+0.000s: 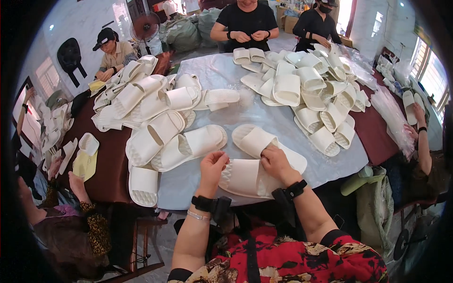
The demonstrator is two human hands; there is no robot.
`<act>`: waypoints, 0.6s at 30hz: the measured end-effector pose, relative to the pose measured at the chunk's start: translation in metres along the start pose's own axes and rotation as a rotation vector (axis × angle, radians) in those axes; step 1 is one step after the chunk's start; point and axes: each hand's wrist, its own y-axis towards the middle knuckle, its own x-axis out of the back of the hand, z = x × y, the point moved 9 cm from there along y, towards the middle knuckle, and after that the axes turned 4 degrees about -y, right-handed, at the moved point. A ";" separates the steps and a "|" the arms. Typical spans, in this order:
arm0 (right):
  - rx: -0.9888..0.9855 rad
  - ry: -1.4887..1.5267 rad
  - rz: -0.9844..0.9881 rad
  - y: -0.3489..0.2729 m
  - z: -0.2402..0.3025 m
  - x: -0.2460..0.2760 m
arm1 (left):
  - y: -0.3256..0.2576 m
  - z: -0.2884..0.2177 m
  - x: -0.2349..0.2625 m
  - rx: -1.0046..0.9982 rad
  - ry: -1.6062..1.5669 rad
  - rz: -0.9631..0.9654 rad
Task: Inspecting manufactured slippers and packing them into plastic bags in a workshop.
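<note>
Two white open-toe slippers lie in front of me on the covered table. The nearer slipper [241, 176] has its textured toe pointing left, and the farther slipper [253, 140] is angled behind it. Beside the nearer one's toe, my left hand [214, 169] is closed in a pinch; whatever its fingertips hold is too small to tell. My right hand [277, 164] hangs over the straps of the pair, fingers curled down and pressed together. Its fingertips are partly hidden, so I cannot tell what they grip.
Piles of white slippers lie left [141, 99] and right [306, 85] on a pale plastic sheet [203, 198]. Clear plastic bags [389, 113] lie at the right edge. Several people work around the table, one with a yellow sheet [86, 165] at left. A sack [376, 207] stands below right.
</note>
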 end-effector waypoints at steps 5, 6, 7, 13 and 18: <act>0.015 0.086 0.107 -0.008 0.006 0.005 | 0.023 0.000 -0.010 -0.002 0.112 0.029; -0.006 0.084 0.119 -0.010 0.002 0.007 | 0.033 -0.006 -0.012 -0.078 0.186 0.065; -0.053 0.093 0.062 -0.011 -0.004 0.017 | 0.040 -0.009 -0.016 -0.155 0.258 0.102; -0.177 0.028 -0.043 -0.024 -0.020 0.056 | 0.060 -0.010 -0.039 -0.229 0.477 0.150; -0.220 -0.039 -0.058 -0.039 -0.031 0.067 | 0.061 0.010 -0.037 -0.183 0.555 0.155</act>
